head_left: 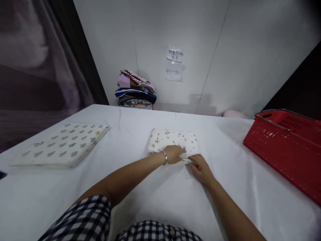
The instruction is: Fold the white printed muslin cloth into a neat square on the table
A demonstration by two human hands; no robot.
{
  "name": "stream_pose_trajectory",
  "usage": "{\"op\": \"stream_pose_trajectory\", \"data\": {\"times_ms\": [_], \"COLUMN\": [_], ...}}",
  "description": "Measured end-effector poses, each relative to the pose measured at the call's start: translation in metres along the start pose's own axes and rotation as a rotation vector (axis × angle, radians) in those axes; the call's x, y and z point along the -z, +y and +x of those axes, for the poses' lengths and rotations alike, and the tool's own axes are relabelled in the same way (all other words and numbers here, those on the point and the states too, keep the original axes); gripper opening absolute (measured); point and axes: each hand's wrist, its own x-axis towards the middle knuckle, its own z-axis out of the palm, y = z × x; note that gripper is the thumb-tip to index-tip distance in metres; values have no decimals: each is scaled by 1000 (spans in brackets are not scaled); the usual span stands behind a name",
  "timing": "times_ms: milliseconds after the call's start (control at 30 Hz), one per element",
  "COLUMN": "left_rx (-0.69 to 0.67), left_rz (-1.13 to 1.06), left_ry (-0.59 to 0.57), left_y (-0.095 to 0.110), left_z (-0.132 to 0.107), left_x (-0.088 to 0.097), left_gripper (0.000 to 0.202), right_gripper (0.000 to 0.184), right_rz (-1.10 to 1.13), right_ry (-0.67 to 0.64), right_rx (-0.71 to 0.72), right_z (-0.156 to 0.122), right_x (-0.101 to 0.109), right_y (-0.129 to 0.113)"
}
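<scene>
A small folded white cloth point(173, 140) with little printed motifs lies in the middle of the white table point(140, 197). My left hand point(176, 154), with a thin bracelet at the wrist, rests on the cloth's near edge, fingers curled and pinching the layers. My right hand point(200, 168) sits just beside it at the cloth's near right corner, fingers closed on the same edge.
A larger folded white cloth point(62, 144) with a heart print lies at the left. A red plastic basket point(286, 147) stands at the right edge. A stack of folded coloured clothes point(136, 90) sits at the back against the wall, under two paper labels point(175, 63).
</scene>
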Motion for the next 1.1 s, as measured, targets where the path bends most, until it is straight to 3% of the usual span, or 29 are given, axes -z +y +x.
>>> {"op": "stream_pose_trajectory", "data": {"times_ms": [67,167,267,367,433,500,600,667,767,900,1100], "left_rx": [-37,-20,-72,-147,-174,-177,-161,-137,-100,-45,0], "left_rz": [46,62,101,132,130,112,98,118,155,185,146], "left_ry": [-13,57,70,105,152,202,263,295,333,426,552], "left_y": [1,-9,-20,-27,-30,-34,-39,-42,-48,-62,-72], "left_z": [-9,-21,-33,-44,-50,-54,-61,-67,-80,-101,-118], "left_x": [-6,-6,-5,-8,-13,-17,-19,-19,-17,-16,-23], "left_gripper": [41,42,34,25,23,21,19,21,23,22,23], "right_gripper": [28,23,21,20,20,21,20,18,17,18,22], "right_rz": [113,197,171,106,78,71,78,101,169,185,7], "right_ry": [65,195,333,371,307,159,-51,-61,34,89,-128], "right_rx": [-100,-225,-269,-260,-194,-113,-114,-188,-270,-258,-218], "right_z": [-1,2,12,26,33,37,34,27,13,3,16], "right_x": [1,5,13,20,23,24,28,33,40,42,42], "right_y": [1,5,11,16,19,21,24,25,24,23,18]}}
